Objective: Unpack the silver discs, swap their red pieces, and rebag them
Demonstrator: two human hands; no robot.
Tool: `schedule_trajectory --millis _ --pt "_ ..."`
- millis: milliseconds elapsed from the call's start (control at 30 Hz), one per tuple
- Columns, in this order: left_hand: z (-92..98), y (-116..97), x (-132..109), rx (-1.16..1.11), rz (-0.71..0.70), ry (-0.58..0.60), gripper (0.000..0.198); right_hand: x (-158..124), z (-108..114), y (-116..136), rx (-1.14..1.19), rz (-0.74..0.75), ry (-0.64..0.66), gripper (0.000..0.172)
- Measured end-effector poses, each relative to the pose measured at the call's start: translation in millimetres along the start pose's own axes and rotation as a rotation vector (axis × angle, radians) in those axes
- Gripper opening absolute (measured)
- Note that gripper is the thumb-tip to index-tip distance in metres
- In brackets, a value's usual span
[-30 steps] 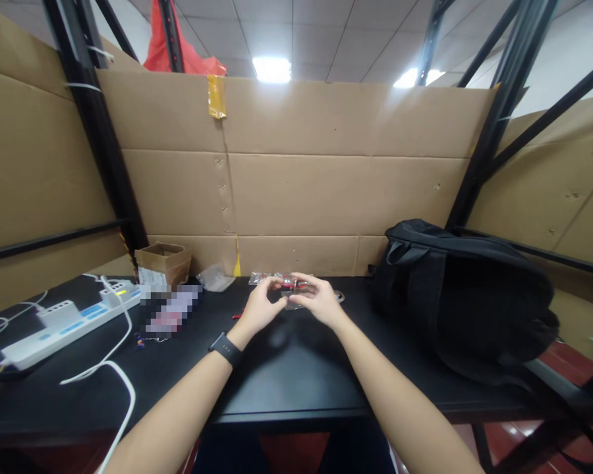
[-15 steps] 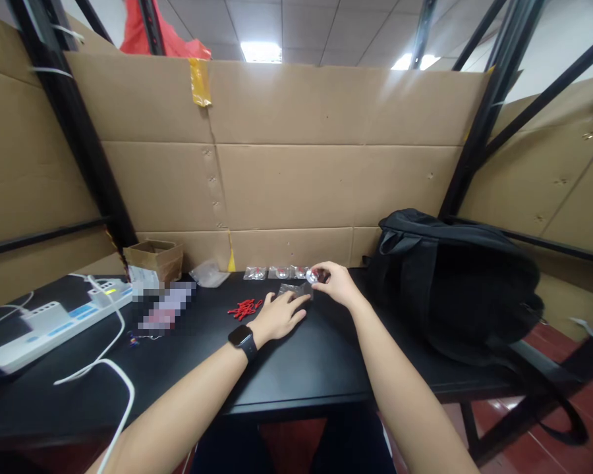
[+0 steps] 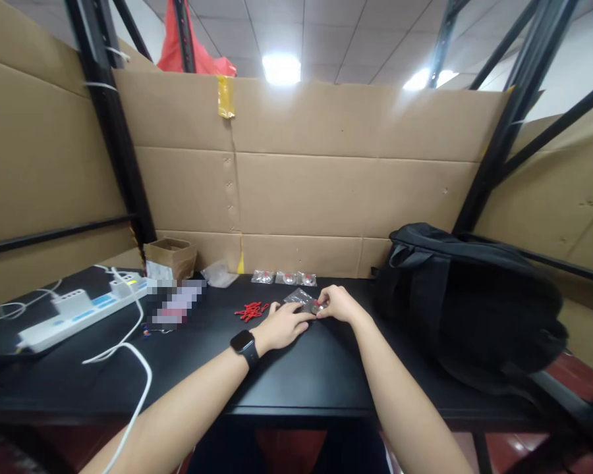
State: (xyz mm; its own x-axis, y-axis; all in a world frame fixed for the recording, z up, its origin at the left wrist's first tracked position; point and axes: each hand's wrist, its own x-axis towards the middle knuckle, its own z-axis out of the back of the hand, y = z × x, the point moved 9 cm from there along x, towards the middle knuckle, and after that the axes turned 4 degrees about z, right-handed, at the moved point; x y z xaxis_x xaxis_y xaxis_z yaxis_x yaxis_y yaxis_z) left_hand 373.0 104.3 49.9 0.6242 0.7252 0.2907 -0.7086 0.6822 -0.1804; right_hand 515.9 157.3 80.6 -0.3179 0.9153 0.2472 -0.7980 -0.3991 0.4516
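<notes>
My right hand (image 3: 340,305) pinches a small round silver piece with red on it (image 3: 318,307), low at the mouth of a clear plastic bag (image 3: 299,297). The fingers cover most of the piece. My left hand (image 3: 282,325), with a dark watch on its wrist, lies flat with fingers stretched out over the bag's near side. Left of that hand is a loose pile of red cords (image 3: 252,311). Behind the hands, three clear bags (image 3: 286,278), each with a round silver and red piece inside, stand in a row.
A black backpack (image 3: 494,309) fills the table's right side. To the left are a white power strip (image 3: 79,314) with a loose white cable (image 3: 139,352), a small open cardboard box (image 3: 175,257) and a crumpled clear bag (image 3: 220,274). Cardboard panels (image 3: 296,191) wall the back.
My right hand has brought the round piece down and nearer, from beside the row of bags to the plastic bag under my left hand. The camera view has shifted slightly.
</notes>
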Motion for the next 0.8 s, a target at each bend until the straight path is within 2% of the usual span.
schedule_trajectory --millis 267,567,800 --pt "-0.6 3.1 -2.8 0.008 0.017 0.021 0.039 -8.2 10.5 1.8 -0.003 0.003 0.046 0.029" --pt "1.8 1.8 -3.6 0.026 0.009 0.015 0.038 1.7 -6.0 5.6 0.020 0.056 0.004 0.032" --pt "3.4 0.6 -4.2 0.032 0.013 0.055 0.038 -1.0 -11.3 -0.1 0.150 0.047 0.151 0.022"
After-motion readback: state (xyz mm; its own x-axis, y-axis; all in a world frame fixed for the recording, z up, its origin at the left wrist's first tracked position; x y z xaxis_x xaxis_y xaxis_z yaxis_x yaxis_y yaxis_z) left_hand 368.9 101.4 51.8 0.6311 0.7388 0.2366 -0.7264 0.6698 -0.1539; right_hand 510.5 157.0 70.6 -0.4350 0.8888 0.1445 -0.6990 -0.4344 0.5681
